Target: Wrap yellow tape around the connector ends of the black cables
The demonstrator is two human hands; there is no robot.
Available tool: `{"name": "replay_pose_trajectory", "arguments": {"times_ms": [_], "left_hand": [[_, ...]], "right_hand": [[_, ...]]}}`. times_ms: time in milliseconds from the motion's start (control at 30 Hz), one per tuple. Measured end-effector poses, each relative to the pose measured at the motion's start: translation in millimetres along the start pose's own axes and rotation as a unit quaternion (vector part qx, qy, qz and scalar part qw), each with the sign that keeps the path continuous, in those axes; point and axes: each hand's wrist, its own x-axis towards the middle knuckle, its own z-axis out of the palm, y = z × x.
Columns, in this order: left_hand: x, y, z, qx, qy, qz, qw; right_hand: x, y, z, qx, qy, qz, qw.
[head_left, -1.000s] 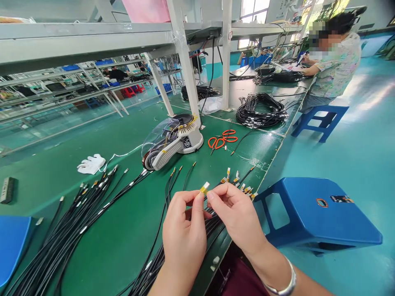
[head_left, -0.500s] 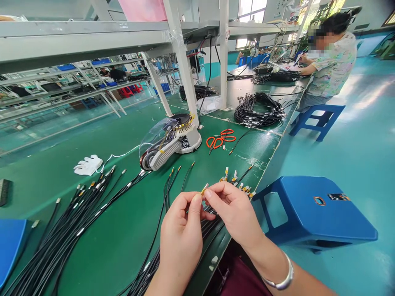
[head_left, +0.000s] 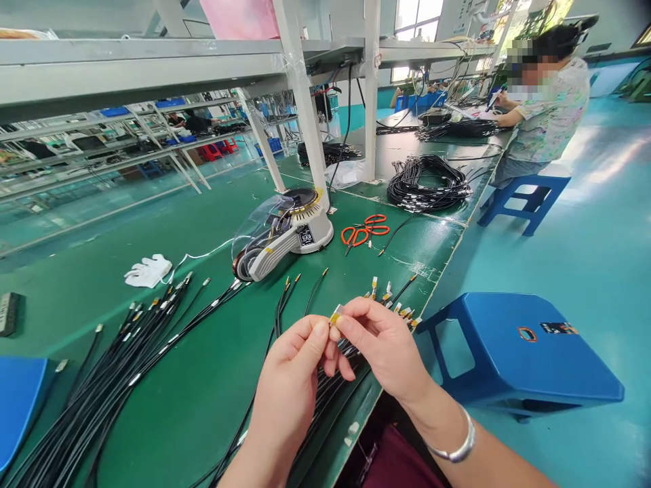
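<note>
Both hands work just above the front edge of a green workbench (head_left: 203,379). My left hand (head_left: 289,379) and my right hand (head_left: 381,346) pinch a small cable end wrapped in yellow tape (head_left: 336,315) between their fingertips. Beneath my right hand runs a bundle of black cables (head_left: 336,369), and its taped, gold-tipped ends (head_left: 391,303) fan out beyond my fingers. Another bundle of black cables (head_left: 127,352) lies to the left, its metal tips pointing toward the far side of the bench.
An automatic tape dispenser (head_left: 285,237), orange-handled scissors (head_left: 363,232) and a white glove (head_left: 148,271) lie beyond my hands. A blue stool (head_left: 519,346) stands at right. A co-worker (head_left: 549,112) sits farther along the bench near a black cable coil (head_left: 427,186).
The yellow-taped end has turned between my fingertips, showing its flat face again. My left hand has rolled inward and the two hands sit closer together.
</note>
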Motion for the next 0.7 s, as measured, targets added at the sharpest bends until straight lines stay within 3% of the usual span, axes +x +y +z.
{"name": "replay_pose_trajectory", "arguments": {"times_ms": [133, 200, 467, 567, 700], "left_hand": [[4.5, 2.6, -5.8, -0.056, -0.068, -0.055, 0.995], [6.1, 3.5, -9.0, -0.066, -0.099, -0.070, 0.990], [7.5, 3.9, -15.6, -0.100, -0.190, -0.127, 0.968], [7.9, 2.1, -13.3, -0.081, -0.159, -0.118, 0.977], [5.3, 3.3, -3.9, 0.036, -0.047, -0.036, 0.998]], "right_hand": [[6.4, 8.4, -10.6, -0.096, 0.004, -0.109, 0.989], [10.7, 10.1, -16.4, -0.113, -0.027, -0.143, 0.983], [32.0, 4.4, -29.8, -0.100, -0.188, -0.173, 0.961], [38.1, 6.4, -35.8, -0.091, -0.182, -0.168, 0.965], [35.2, 2.0, -48.5, -0.099, -0.141, -0.107, 0.979]]}}
